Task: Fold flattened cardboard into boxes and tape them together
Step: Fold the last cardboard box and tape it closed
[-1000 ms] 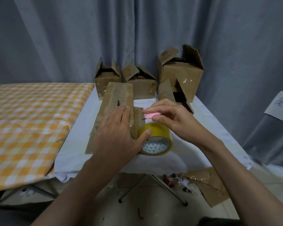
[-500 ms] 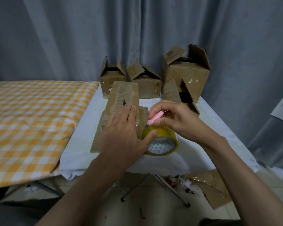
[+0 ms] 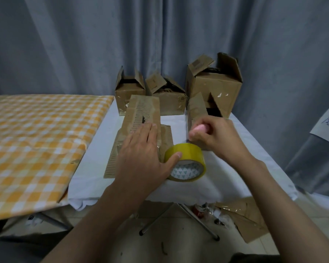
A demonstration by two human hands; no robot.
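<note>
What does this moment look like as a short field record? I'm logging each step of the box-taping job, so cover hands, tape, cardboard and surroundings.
left hand: lies flat on the flattened cardboard, thumb against the yellow tape roll
right hand: raised just behind the roll, gripping a small pink tool; blurred
tape roll: on its edge on the white-covered table
folded boxes: several at the table's far end, top flaps open
left of table: orange checked cloth
floor: cardboard scraps
</note>
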